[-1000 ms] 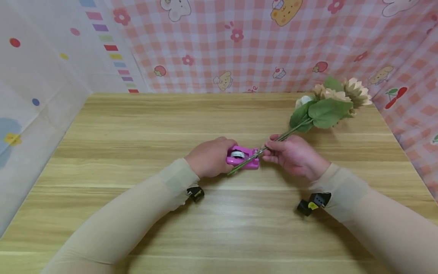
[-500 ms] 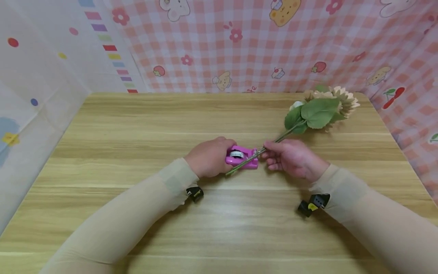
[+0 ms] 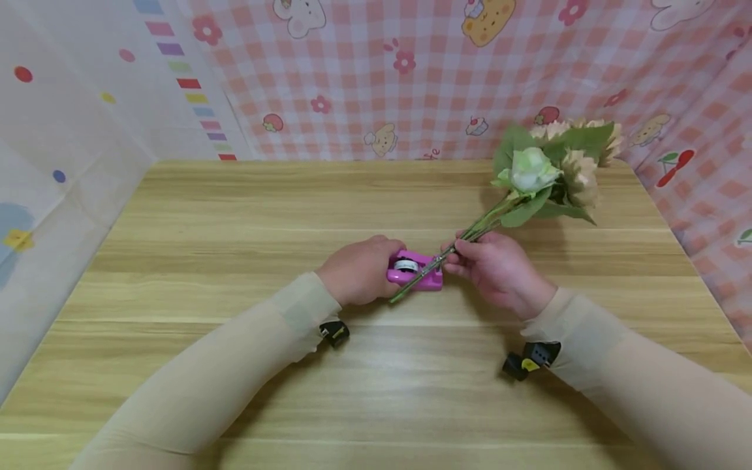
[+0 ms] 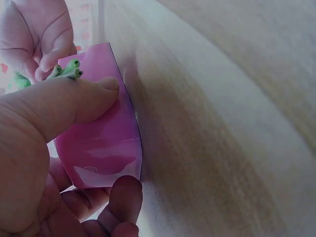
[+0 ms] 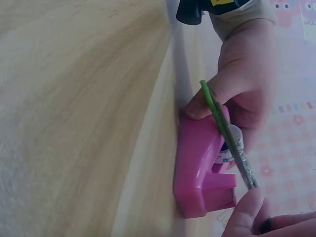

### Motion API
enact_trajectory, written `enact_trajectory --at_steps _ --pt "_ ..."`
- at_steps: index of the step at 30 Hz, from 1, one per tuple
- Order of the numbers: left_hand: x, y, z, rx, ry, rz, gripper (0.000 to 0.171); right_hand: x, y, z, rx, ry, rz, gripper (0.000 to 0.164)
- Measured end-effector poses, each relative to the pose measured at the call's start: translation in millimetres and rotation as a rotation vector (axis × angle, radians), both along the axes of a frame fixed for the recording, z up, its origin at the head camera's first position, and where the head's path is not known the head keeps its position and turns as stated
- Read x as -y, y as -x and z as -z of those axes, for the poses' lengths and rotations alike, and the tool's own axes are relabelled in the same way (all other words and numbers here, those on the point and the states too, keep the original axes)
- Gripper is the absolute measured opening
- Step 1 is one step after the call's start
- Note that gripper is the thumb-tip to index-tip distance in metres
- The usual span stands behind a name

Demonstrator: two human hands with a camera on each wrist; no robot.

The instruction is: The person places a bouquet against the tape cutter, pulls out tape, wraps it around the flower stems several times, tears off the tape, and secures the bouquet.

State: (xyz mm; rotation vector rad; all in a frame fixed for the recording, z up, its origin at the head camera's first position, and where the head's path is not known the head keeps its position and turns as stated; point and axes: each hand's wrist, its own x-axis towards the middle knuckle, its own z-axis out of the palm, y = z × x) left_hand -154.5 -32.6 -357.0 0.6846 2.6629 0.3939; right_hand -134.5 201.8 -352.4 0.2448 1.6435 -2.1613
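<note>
Gripping a pink tape dispenser (image 3: 431,283) is the left hand (image 3: 361,271); near its fingers (image 4: 126,200), the right hand (image 3: 502,271) pinches flower stems (image 3: 437,260).

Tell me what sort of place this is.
Probably a makeshift tabletop recording booth: a wood-grain table, pink gingham cloth with cartoon prints behind it, and a dotted white sheet along the left.

L grip (image 3: 360,271) curled, R grip (image 3: 501,270) pinching, arms (image 3: 226,375) fwd

The wood-grained table (image 3: 247,202) is backed on the far side by pink-checked cloth (image 3: 352,65) and bordered left by white dotted cloth (image 3: 70,130).
</note>
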Motion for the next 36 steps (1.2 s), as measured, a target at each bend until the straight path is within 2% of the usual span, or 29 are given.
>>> enact_trajectory --at_steps 7,12,17,20,27,36 --pt "0.8 0.3 0.0 -0.002 -0.002 0.004 0.049 2.1 4.0 2.4 0.035 0.069 -0.022 0.022" --pt "0.8 0.2 0.7 -0.01 -0.004 0.007 0.049 6.1 6.1 4.4 0.053 0.06 -0.004 0.03" --pt "0.5 -0.1 0.7 -0.013 -0.019 0.011 0.045 5.8 5.5 7.9 0.053 0.091 0.026 0.033" --pt "0.6 -0.3 0.9 -0.016 -0.023 0.012 0.042 4.6 5.0 8.5 0.048 0.107 0.035 0.029" --pt "1.0 -0.2 1.3 -0.013 -0.02 0.013 0.039 4.2 3.0 5.9 0.004 0.046 0.039 0.019" --pt "0.9 0.1 0.6 -0.008 -0.017 0.007 0.041 3.9 4.4 5.1 -0.022 0.081 0.105 0.034"
